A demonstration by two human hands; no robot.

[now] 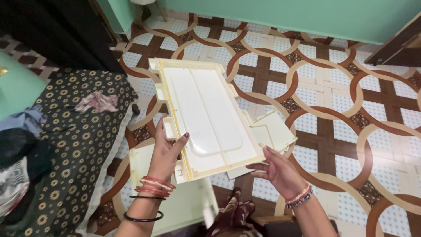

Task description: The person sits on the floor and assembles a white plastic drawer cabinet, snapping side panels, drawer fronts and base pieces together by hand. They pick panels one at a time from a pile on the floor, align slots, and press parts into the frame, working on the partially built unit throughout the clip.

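The left hand and right hand are seen closed on the near edge of a cream plastic panel, held tilted above a patterned tile floor.

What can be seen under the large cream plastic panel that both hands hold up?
Under the panel, a smaller cream plastic piece shows, with patterned floor around it. What else lies beneath is covered.

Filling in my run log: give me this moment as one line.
left hand: grips panel left edge | right hand: supports panel's lower right corner | panel: cream plastic, held over tiled floor
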